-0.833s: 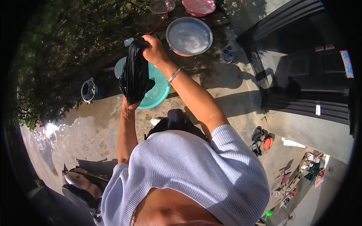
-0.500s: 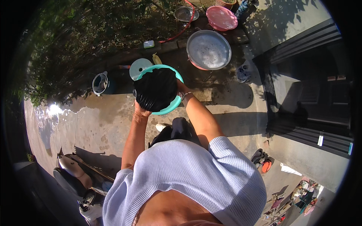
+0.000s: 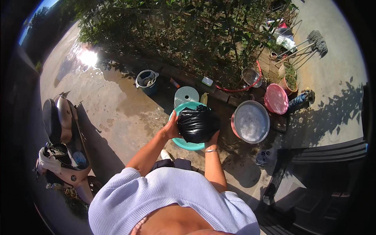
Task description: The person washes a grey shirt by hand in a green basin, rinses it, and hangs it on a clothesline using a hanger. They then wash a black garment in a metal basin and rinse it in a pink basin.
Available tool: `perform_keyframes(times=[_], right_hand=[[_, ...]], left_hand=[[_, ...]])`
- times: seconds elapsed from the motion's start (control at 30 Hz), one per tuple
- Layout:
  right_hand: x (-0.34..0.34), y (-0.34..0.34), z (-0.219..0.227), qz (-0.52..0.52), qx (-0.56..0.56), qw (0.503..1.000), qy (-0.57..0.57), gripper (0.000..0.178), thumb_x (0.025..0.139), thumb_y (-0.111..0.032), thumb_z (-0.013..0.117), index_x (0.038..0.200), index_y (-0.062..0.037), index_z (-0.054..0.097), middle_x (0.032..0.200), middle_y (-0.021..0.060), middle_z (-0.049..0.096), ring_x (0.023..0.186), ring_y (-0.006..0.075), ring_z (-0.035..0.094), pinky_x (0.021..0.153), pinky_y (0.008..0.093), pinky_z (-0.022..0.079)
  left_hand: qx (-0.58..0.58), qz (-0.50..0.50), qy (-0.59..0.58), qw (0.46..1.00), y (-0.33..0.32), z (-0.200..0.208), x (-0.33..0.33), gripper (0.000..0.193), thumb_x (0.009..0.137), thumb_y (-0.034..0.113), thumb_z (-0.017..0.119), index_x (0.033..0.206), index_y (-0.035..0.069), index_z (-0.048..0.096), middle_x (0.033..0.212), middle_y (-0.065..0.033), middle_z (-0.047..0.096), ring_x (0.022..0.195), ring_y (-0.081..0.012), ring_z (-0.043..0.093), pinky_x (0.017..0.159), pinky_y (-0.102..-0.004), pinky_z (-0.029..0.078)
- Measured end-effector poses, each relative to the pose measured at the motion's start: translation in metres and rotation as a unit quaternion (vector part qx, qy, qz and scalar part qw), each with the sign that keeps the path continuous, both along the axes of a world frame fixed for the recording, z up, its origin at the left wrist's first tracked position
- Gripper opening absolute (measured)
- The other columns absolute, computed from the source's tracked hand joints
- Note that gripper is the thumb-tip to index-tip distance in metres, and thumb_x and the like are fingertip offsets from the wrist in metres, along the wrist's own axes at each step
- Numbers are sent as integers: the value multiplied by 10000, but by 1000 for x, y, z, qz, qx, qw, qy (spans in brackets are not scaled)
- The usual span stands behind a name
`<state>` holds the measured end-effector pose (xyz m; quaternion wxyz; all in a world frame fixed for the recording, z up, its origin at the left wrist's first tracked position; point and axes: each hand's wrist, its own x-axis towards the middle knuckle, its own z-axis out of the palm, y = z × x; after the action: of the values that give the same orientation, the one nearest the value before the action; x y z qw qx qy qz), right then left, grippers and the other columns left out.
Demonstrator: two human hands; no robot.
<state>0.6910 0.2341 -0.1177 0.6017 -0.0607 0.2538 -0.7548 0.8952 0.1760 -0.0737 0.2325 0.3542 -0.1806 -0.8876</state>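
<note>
A bulging black plastic bag (image 3: 198,124) with a shiny, wrinkled surface sits between my two hands, over a teal basin (image 3: 189,146). My left hand (image 3: 171,127) grips the bag's left side, thumb against the plastic, close to the basin's rim. My right hand (image 3: 212,141), with a bracelet at the wrist, supports the lower right side; most of its fingers are hidden by the bag. Whatever fills the bag cannot be seen. Just beyond the basin stands a pale round stool (image 3: 185,94) with a hole in its top.
To the right are a large metal basin (image 3: 251,124) and a pink basin (image 3: 276,98). A bucket (image 3: 149,83) stands farther left. A red hose (image 3: 239,89) runs along the brick edging before the plants. A scooter (image 3: 65,129) is at left, a mop (image 3: 318,43) at far right.
My view has turned, so the surroundings sit differently. The bag, which looked flatter and spread out, now looks rounder and more gathered, with both hands still at its sides.
</note>
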Motion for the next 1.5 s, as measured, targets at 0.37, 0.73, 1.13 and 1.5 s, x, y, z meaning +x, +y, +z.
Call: perform_keyframes(times=[0.37, 0.73, 1.13, 1.5], right_hand=[[22, -17, 47, 136, -54, 989, 25, 408, 980, -328, 378, 1251, -67, 536, 1199, 94, 598, 1075, 242, 586, 951, 376, 473], [-13, -15, -12, 229, -36, 966, 115, 538, 959, -457, 384, 1385, -129, 396, 1384, 91, 439, 1269, 279, 412, 1092, 430, 307], [27, -68, -6, 217, -23, 967, 134, 562, 942, -438, 434, 1408, -131, 365, 1424, 86, 392, 1320, 251, 346, 1111, 412, 272], [173, -178, 97, -9, 278, 940, 199, 289, 803, -159, 604, 1056, -19, 595, 1062, 129, 626, 910, 229, 606, 871, 349, 489]], left_hand=[[-98, 256, -40, 961, -12, 10, -40, 444, 858, 372, 666, 1132, 33, 583, 1010, -73, 649, 875, -169, 630, 761, -326, 517], [-599, 175, -396, 674, -18, 33, -56, 293, 627, 259, 722, 839, 65, 663, 829, -118, 595, 816, -344, 599, 688, -429, 493], [-774, -147, -229, 572, -102, 57, -15, 271, 581, 277, 681, 813, 139, 672, 932, -74, 632, 865, -327, 622, 693, -442, 515], [-574, -7, -232, 785, -283, 24, 259, 609, 758, 469, 685, 1191, 71, 526, 1143, -193, 514, 1006, -350, 557, 868, -413, 459]])
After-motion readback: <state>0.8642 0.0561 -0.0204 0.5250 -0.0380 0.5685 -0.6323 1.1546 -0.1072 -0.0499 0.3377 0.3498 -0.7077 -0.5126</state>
